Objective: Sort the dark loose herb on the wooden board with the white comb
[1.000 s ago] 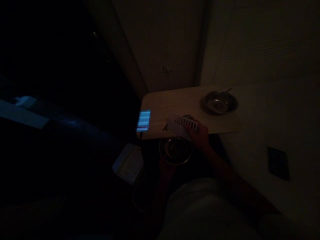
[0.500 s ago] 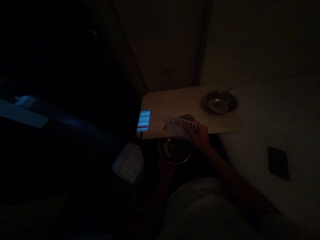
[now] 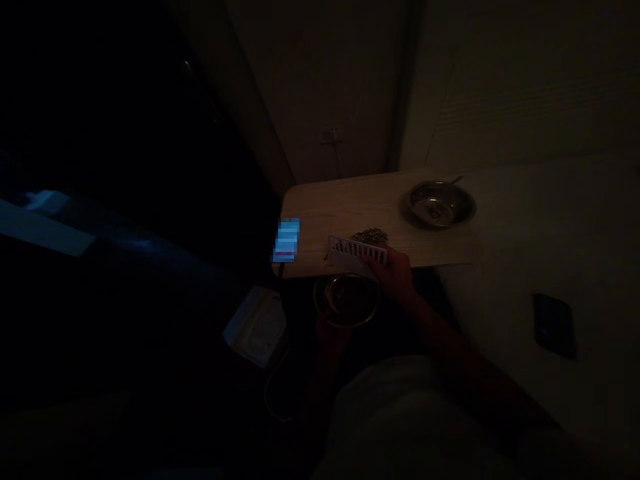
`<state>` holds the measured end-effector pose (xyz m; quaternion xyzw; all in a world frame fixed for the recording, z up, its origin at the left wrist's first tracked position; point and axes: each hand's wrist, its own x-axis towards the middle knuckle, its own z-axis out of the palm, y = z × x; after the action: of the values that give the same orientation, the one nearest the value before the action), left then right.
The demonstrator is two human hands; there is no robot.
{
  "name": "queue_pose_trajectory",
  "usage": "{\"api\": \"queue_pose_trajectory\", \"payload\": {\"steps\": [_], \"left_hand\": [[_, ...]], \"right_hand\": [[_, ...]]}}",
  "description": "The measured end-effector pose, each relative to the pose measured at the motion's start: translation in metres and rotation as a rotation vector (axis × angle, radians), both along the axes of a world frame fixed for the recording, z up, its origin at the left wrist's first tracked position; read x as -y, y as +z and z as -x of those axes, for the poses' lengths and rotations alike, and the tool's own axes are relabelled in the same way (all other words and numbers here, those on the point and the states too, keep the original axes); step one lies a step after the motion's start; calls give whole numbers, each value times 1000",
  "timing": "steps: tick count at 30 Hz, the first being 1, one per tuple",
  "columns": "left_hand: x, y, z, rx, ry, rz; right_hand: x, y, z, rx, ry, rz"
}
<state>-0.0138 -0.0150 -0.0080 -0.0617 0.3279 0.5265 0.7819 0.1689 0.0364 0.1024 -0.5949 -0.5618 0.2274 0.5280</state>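
Note:
In the dim head view my right hand (image 3: 397,272) is closed around one end of a white, flat plastic piece with a row of slots (image 3: 347,259). That piece lies tilted at the front edge of a small wooden table (image 3: 345,207). Just behind it is a pile of small, dark, seed-like bits (image 3: 374,235), with a few more by its left end. Below the table edge, my left hand (image 3: 333,333) grips the near left side of a round metal bowl (image 3: 369,316). Its fingers are partly lost in the dark, and the bowl's contents are too dark to tell.
Another metal bowl (image 3: 437,203), with a handle sticking up, stands at the table's back right. A lit phone (image 3: 287,240) is at the left edge. A pale box (image 3: 257,327) sits lower left, and a dark phone-like object (image 3: 554,325) lies on the pale surface at right.
My right hand and the slotted piece have shifted slightly left and down along the table's front edge. The bowl in my left hand stays nearly in place.

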Motion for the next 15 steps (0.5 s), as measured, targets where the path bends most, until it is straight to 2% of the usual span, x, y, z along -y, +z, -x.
{"api": "queue_pose_trajectory", "payload": {"steps": [10, 15], "left_hand": [[1, 5, -1, -19, -4, 10], [0, 1, 1, -22, -28, -5]], "right_hand": [[3, -5, 1, -47, 105, 33], [3, 3, -7, -134, -19, -15]]}}
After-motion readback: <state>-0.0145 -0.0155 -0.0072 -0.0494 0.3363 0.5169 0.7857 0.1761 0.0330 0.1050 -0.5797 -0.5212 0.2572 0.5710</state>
